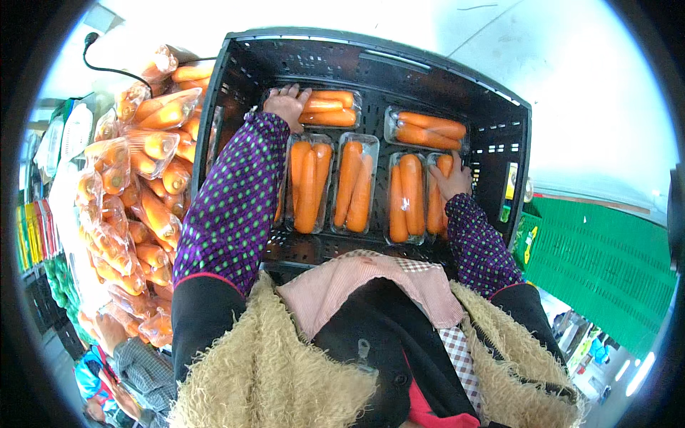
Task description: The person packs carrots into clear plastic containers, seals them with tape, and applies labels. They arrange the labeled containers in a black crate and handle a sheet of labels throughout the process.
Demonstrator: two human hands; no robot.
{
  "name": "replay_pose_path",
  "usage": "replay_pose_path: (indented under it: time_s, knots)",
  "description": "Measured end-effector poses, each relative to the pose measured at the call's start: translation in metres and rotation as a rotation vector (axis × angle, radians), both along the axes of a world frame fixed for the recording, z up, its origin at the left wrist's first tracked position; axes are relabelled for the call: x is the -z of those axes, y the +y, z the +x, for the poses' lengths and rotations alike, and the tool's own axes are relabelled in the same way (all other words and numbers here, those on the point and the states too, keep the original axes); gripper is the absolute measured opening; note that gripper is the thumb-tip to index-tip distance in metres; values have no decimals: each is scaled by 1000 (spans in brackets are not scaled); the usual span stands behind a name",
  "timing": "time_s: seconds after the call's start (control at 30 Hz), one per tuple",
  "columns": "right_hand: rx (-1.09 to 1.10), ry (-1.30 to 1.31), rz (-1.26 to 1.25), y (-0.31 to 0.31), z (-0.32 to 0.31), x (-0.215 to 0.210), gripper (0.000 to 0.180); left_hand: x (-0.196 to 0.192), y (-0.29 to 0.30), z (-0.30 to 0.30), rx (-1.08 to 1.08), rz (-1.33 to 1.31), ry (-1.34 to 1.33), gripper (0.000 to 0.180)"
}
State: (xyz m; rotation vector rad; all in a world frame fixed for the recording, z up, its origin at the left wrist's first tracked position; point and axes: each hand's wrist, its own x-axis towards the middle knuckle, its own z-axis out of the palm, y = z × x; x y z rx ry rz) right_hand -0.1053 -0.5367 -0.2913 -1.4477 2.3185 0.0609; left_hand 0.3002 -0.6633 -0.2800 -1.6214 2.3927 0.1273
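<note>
A black plastic crate (385, 53) in front of me holds several clear-wrapped trays of carrots. My left hand (287, 107) grips the left end of a carrot tray (332, 107) lying crosswise at the crate's far left. Below my forearm's edge stands a lengthwise carrot tray (308, 185), with a second lengthwise tray (354, 187) beside it. My right hand (453, 178) has its fingers curled over a carrot tray (435, 203) near the right wall, partly hidden by the hand. Next to that is another lengthwise tray (407, 192); a crosswise tray (428, 130) lies beyond it.
Left of the crate is a heap of bagged carrots (143, 192), where another person's hand (109, 333) reaches in. A green slatted crate (599, 242) stands at the right. A black cable (114, 70) runs at the far left. A pale surface (592, 107) extends beyond the crate.
</note>
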Motion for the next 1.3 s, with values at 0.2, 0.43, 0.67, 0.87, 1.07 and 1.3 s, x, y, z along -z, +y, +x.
replay_pose_path:
  time_s: [0.2, 0.43, 0.67, 0.87, 1.07, 1.3]
  knots:
    - [-245, 2, -210, -7, -20, 45, 88, -122, 149, 18, 22, -534, 599, 62]
    - [-228, 182, -21, -13, -5, 22, 94, -75, 395, 42, -729, -468, 1034, 21]
    - [-588, -687, -388, -36, 149, 1, 56, 46, 455, 94, -1738, -504, 1324, 49]
    - [-903, -883, -323, 64, 296, -52, 46, 82, 413, 115, -1729, -465, 1416, 58]
    - [-1097, -774, -307, 86, 289, -68, 44, 57, 402, 101, -1692, -470, 1927, 40]
    - [-1229, -1026, -150, 104, 307, -158, 48, -90, 410, 40, -915, 12, 1637, 22]
